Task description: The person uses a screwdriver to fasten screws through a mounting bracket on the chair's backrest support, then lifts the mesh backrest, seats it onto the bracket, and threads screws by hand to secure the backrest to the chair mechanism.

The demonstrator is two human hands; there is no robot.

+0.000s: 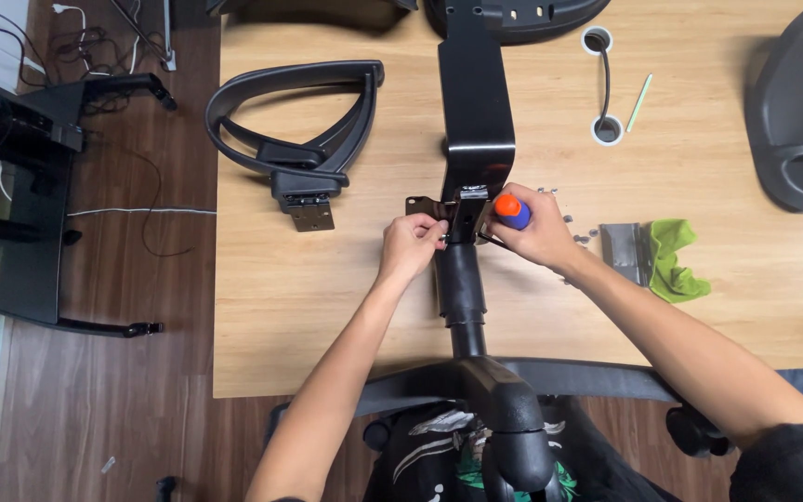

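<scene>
My right hand grips a screwdriver with an orange and blue handle, its tip pointing at the metal bracket of a black chair mechanism lying on the wooden table. My left hand pinches something small at the bracket's left side, beside a black cylinder that runs down to the chair base. Whether a screw sits between the fingers is hidden.
A black armrest with a metal plate lies at the left of the table. Loose screws, a grey packet and a green cloth lie right of my hands. A chair shell fills the right edge; a black stand is on the floor.
</scene>
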